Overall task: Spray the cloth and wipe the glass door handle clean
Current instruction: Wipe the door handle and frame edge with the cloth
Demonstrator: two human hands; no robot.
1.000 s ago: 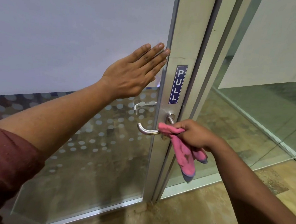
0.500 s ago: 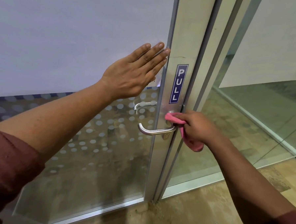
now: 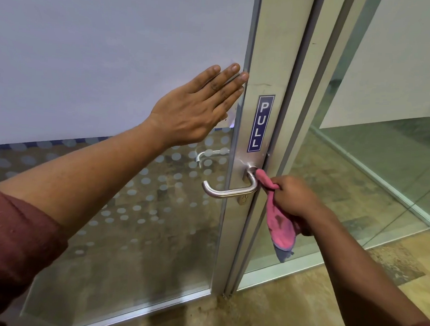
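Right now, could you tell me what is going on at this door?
A person is cleaning the metal door handle of a glass door. The right hand grips a pink cloth and presses its tip against the neck of the handle, beside the frame, while the rest of the cloth hangs down. The left hand lies flat and open on the frosted part of the glass, just left of the PULL sign. No spray bottle is in view.

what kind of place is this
Probably an office or commercial building: a metal-framed glass door with frosted dot film, a blue PULL sign above a steel lever handle, and glass partition walls beyond.
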